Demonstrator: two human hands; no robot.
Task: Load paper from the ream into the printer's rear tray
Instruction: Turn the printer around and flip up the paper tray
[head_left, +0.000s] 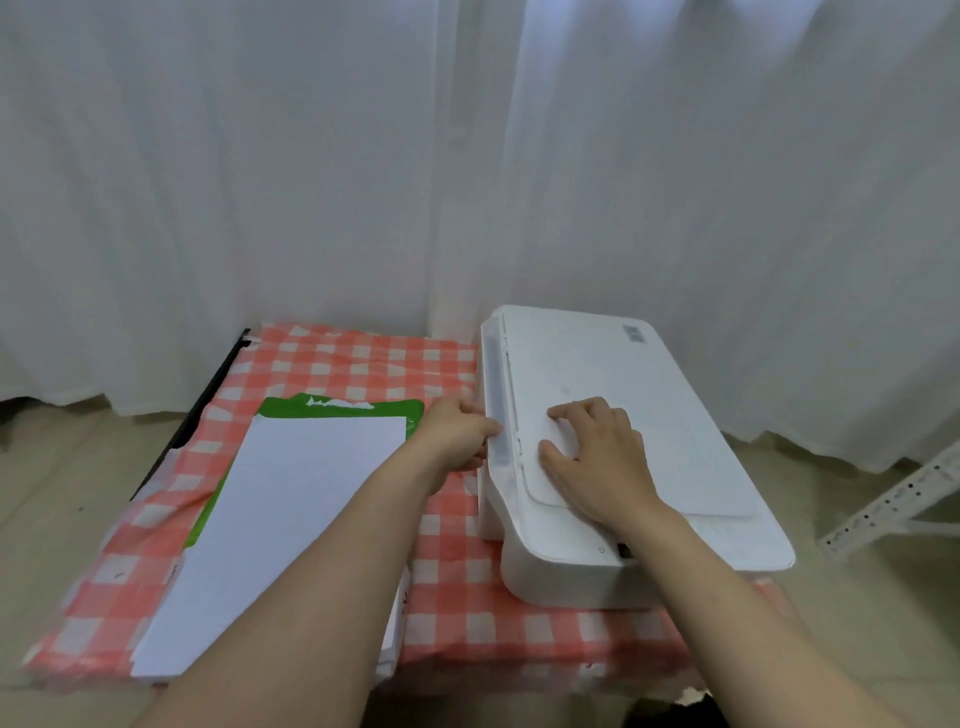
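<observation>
A white printer (649, 395) stands on the right of a low table, turned so its long left edge faces the ream. My left hand (457, 434) grips that left edge, fingers curled around the narrow closed tray flap (496, 374). My right hand (597, 452) lies flat on the printer's lid, fingers spread, holding nothing. The ream of white paper (280, 519) lies on the left of the table, its green wrapper (363, 408) torn open at the far end, the top sheet bare. My left forearm crosses over the ream's right side.
A red-and-white checked cloth (353, 364) covers the table. White curtains (467, 156) hang close behind. A white perforated metal bracket (893, 499) leans on the floor at the right. Beige floor shows on the left.
</observation>
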